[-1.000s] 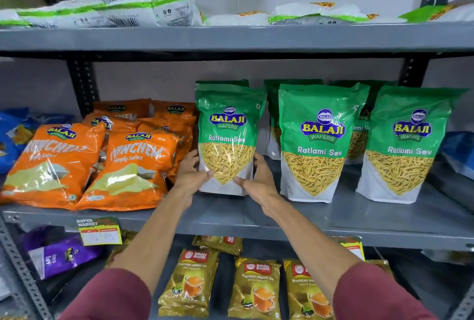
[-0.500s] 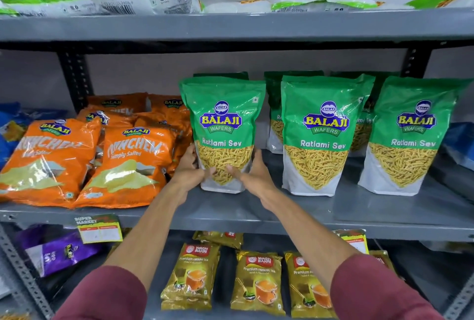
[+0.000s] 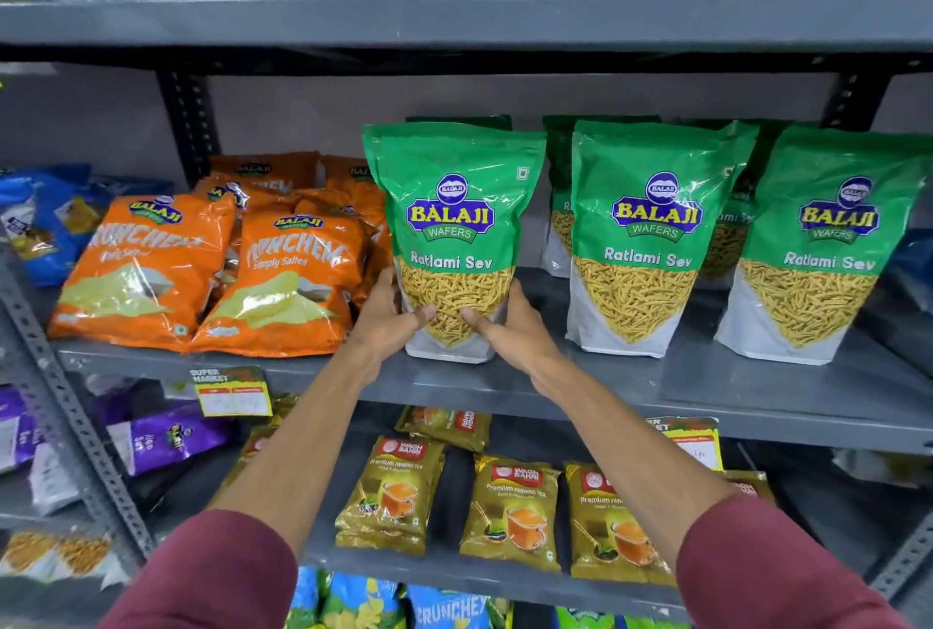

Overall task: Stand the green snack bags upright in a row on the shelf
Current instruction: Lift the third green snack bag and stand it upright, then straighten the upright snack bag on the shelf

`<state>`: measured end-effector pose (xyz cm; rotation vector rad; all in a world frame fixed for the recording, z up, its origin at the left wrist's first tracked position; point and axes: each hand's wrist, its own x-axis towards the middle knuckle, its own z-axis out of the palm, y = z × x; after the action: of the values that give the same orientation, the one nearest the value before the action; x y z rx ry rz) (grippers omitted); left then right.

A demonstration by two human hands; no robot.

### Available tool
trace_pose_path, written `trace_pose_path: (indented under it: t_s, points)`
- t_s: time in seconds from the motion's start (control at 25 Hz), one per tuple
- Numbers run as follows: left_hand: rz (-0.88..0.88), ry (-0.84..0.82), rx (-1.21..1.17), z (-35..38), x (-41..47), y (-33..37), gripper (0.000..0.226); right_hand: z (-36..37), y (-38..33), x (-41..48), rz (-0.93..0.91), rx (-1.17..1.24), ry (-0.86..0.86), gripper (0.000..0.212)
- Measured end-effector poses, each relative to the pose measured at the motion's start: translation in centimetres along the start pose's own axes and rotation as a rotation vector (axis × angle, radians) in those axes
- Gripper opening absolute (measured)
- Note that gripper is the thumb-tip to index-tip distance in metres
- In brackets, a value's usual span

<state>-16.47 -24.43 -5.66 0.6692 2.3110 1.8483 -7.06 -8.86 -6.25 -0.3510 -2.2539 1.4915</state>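
Two hands grip one green bag point(image 3: 454, 224) low down: left hand point(image 3: 389, 320) curled round its left edge, right hand point(image 3: 510, 325) round its right, thumbs on the front. Bag stands upright w/ base on the grey shelf point(image 3: 757, 391). Right of that bag, 2 more front-row green bags point(image 3: 651, 235) upright, approx. level. Behind them at least 3 green bags, mostly hidden. Left of the held bag, orange chip packs point(image 3: 282, 275) lean in a pile; count unclear.
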Motion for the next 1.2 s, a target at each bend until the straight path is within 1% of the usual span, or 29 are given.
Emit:
trace_pose_path:
  t_s: [0.12,0.2,0.24,0.28,0.32,0.36,0.4,0.44,0.48,0.52,0.56,0.6,0.64,0.68,0.72,0.8,0.84,0.88,0.92,0.96,1.0,1.08,1.2]
  points:
    - [-0.002,0.007,0.024,0.2,-0.5,0.1,0.072,-0.2,0.0,-0.3,0.0,0.01,-0.037,0.074]
    - [0.016,0.047,0.025,0.8,-0.8,0.4,0.078,-0.8,-0.1,-0.6,-0.022,-0.027,-0.028,0.08]
    - [0.042,0.12,0.032,1.1,-1.2,0.6,0.085,-1.1,0.0,-0.8,-0.064,-0.058,0.024,0.082]
    - [0.085,0.226,0.036,1.7,-1.8,1.0,0.091,-1.8,0.2,-1.0,-0.116,-0.089,0.104,0.081]
    - [0.156,0.348,0.028,2.5,-2.8,1.4,0.092,-2.5,0.4,-1.4,-0.173,-0.104,0.189,0.073]
    - [0.267,0.456,0.011,3.6,-3.9,1.9,0.086,-3.4,0.6,-1.8,-0.244,-0.098,0.287,0.061]
    - [0.398,0.525,-0.013,5.0,-5.2,2.6,0.074,-4.5,0.9,-2.1,-0.317,-0.07,0.399,0.048]
    - [0.513,0.537,-0.038,6.6,-6.3,3.4,0.058,-5.7,1.1,-2.5,-0.374,-0.03,0.518,0.036]
    - [0.599,0.499,-0.046,8.1,-7.2,4.4,0.042,-7.1,1.1,-3.0,-0.418,0.011,0.63,0.029]
    - [0.653,0.435,-0.026,9.7,-7.7,5.2,0.027,-8.3,1.4,-3.3,-0.442,0.032,0.729,0.025]
    - [0.661,0.354,0.005,11.4,-7.8,5.6,0.015,-9.6,1.9,-3.5,-0.446,0.028,0.812,0.026]
    - [0.619,0.277,0.026,12.8,-7.6,5.9,0.008,-10.8,2.5,-3.4,-0.416,0.017,0.87,0.029]
    - [0.537,0.205,0.021,14.2,-7.0,5.8,0.007,-12.0,3.5,-2.8,-0.351,0.01,0.905,0.033]
    - [0.439,0.147,0.008,15.5,-6.4,5.9,0.011,-13.3,4.7,-2.1,-0.256,0.004,0.899,0.039]
    - [0.342,0.126,0.016,16.6,-5.7,5.9,0.023,-14.4,5.6,-1.7,-0.155,-0.001,0.85,0.048]
    - [0.098,0.044,0.058,17.9,-4.3,5.9,0.063,-16.2,6.9,-1.0,0.04,0.015,0.667,0.074]
    - [-0.016,-0.021,0.046,18.2,-3.5,5.6,0.077,-16.9,7.2,-0.9,0.124,0.034,0.55,0.078]
    - [-0.077,-0.087,0.027,18.5,-2.9,5.6,0.082,-17.5,7.4,-1.2,0.191,0.054,0.426,0.072]
    - [-0.093,-0.144,0.004,18.6,-2.1,5.1,0.08,-17.7,7.6,-1.7,0.227,0.052,0.313,0.062]
    - [-0.094,-0.179,0.008,18.7,-1.5,4.8,0.076,-18.0,7.7,-2.1,0.232,0.01,0.238,0.052]
    - [-0.091,-0.188,0.022,18.9,-1.1,4.2,0.072,-18.1,7.7,-2.6,0.227,-0.029,0.204,0.045]
    - [-0.069,-0.154,0.043,19.2,-1.3,3.8,0.064,-18.2,7.8,-3.3,0.202,-0.067,0.194,0.037]
    - [-0.017,-0.103,0.075,19.1,-2.1,3.2,0.058,-18.4,8.1,-4.2,0.15,-0.086,0.181,0.035]
